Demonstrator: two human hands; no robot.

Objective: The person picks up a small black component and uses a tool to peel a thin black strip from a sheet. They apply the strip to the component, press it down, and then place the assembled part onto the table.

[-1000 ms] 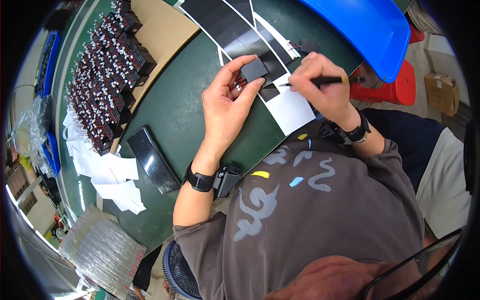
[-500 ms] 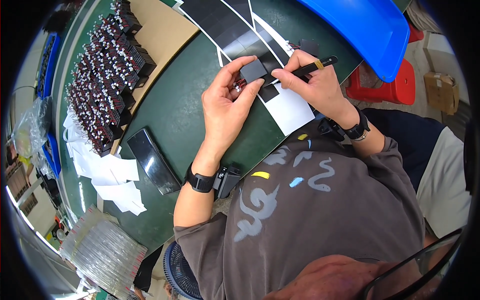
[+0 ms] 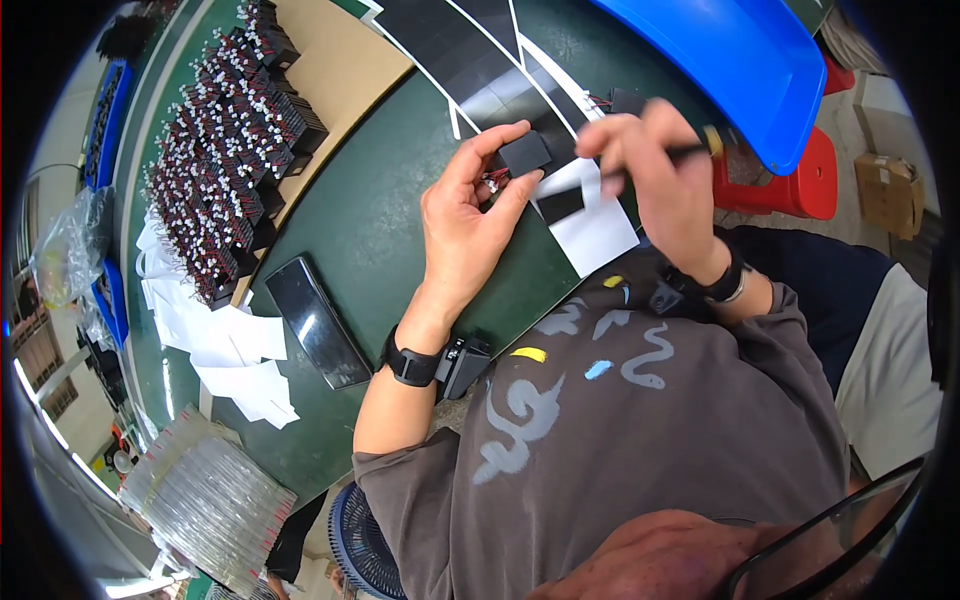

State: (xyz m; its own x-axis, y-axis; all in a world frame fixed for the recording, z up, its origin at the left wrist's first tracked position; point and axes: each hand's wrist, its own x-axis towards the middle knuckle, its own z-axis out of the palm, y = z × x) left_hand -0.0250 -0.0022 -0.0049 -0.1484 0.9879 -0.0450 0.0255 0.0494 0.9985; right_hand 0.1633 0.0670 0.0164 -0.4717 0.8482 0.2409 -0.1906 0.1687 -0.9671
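Observation:
My left hand (image 3: 468,212) holds a small black box-shaped part (image 3: 524,153) with short red wires between thumb and fingers, just above the green table (image 3: 390,215). My right hand (image 3: 660,185) grips a thin black pen-like tool (image 3: 690,152), its fingertips close to the right of the part. Below both hands lies a white sheet (image 3: 600,225) carrying a black rectangular patch (image 3: 560,205). Both wrists wear black bands.
A large batch of black wired parts (image 3: 235,140) stands on a tan board (image 3: 345,75) at the left. A black phone-like slab (image 3: 318,322), loose white papers (image 3: 225,350), black-and-white strips (image 3: 470,50), a blue bin (image 3: 745,65) and a red stool (image 3: 785,185) surround the work spot.
My right hand moved from the white sheet up to the part, then swung the tool toward the right. My left hand turned the part slightly and lifted it.

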